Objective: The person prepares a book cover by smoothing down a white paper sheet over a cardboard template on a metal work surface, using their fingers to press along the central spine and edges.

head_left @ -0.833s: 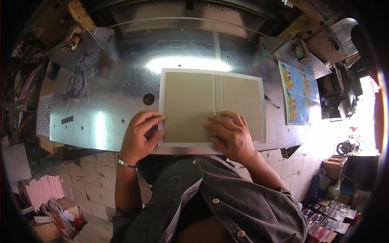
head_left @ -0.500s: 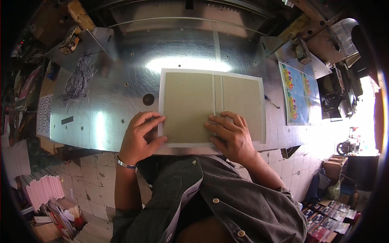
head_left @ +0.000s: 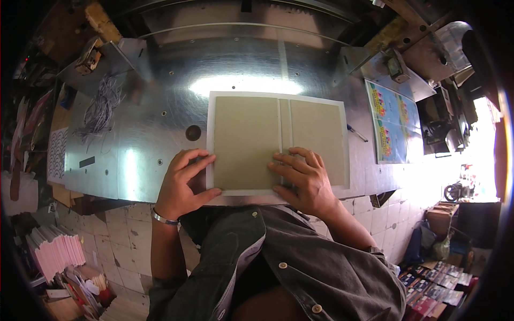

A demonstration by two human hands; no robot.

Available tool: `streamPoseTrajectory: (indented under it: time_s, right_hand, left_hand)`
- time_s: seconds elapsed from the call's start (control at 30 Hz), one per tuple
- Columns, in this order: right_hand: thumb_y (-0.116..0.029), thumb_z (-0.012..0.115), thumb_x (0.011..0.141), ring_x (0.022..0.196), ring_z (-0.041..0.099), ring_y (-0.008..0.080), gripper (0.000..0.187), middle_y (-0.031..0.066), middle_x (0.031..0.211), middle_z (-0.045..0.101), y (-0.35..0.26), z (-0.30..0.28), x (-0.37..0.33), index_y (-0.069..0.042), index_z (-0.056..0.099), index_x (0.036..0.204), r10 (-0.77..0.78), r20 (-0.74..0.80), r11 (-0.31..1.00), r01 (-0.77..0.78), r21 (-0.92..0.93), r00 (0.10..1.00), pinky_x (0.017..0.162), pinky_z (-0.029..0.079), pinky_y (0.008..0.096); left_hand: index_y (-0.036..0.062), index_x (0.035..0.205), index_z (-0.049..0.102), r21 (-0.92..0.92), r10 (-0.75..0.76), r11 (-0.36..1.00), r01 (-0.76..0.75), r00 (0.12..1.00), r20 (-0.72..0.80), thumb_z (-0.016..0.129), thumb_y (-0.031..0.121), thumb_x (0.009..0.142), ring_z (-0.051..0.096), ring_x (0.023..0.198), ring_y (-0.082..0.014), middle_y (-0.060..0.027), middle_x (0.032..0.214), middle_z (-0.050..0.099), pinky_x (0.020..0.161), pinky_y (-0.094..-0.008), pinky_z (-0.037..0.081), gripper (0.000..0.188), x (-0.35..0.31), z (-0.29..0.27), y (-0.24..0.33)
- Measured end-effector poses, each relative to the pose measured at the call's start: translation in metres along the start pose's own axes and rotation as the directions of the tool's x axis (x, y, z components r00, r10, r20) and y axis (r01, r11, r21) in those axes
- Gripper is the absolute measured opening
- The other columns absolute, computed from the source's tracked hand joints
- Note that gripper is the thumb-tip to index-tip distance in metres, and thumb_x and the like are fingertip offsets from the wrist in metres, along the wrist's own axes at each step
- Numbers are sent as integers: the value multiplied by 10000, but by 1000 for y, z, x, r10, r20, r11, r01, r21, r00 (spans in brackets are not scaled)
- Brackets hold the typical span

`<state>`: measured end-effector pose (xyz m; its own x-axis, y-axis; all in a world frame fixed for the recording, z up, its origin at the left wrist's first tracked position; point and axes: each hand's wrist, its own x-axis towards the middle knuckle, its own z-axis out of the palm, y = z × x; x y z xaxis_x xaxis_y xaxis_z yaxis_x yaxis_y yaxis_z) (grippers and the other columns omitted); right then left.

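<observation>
On the metal table lies a white paper sheet [head_left: 210, 123] carrying a large greyish-brown board [head_left: 246, 139], a narrow strip of the same board [head_left: 285, 120] and a second board [head_left: 320, 139] on the right. Thin white gaps run between the three pieces. My left hand [head_left: 187, 179] is at the sheet's left edge, fingers apart, with its fingertips on the margin and its thumb at the lower left corner. My right hand [head_left: 302, 176] rests palm down across the strip, fingers spread. Its fingertips touch the left board's right edge, and it covers part of the right board.
A pen [head_left: 357, 133] lies right of the boards, beside a colourful printed sheet [head_left: 393, 123]. Tangled grey strings [head_left: 101, 107] sit on the table's left. A round hole [head_left: 193, 132] opens in the metal top [head_left: 150, 144]. Paper stacks [head_left: 56, 251] stand low at the left.
My left thumb has moved slightly right, onto the sheet's lower left corner. The whole view has shifted a little; the boards and my right hand keep nearly the same arrangement.
</observation>
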<state>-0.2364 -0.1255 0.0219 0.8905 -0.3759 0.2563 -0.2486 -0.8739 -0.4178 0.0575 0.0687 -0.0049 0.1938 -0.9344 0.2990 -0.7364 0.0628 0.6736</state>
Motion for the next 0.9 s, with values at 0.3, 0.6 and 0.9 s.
streamPoseTrajectory:
  time_s: [0.3, 0.6, 0.9]
  right_hand:
    - [-249, 890, 840, 1420, 591, 369, 555, 73, 1519, 729, 0, 1, -1, -149, 807, 1379, 20, 18, 1000, -20, 3, 1000, 1200, 455, 536]
    - [-258, 898, 840, 1422, 589, 372, 566, 76, 1525, 727, 0, 1, -2, -146, 804, 1387, 21, 24, 1000, -21, -4, 999, 1202, 452, 535]
    - [-257, 906, 839, 1422, 588, 372, 568, 73, 1528, 725, 1, 1, -1, -148, 805, 1387, 22, 28, 1000, -22, -3, 999, 1197, 457, 531]
  left_hand:
    - [51, 1387, 794, -12, -20, 1000, 19, 1000, -16, 1010, 308, 748, 664, 1292, -340, -118, 1401, 699, 1104, -462, 538, 721, -3, 3, -3]
    - [49, 1381, 795, -13, -22, 1000, 22, 999, -23, 1004, 304, 750, 664, 1296, -343, -121, 1402, 701, 1109, -465, 535, 712, -5, 4, -3]
    - [43, 1384, 792, -20, -19, 1000, 18, 1000, -25, 999, 309, 760, 666, 1275, -339, -122, 1402, 701, 1098, -461, 531, 708, -4, 5, -4]
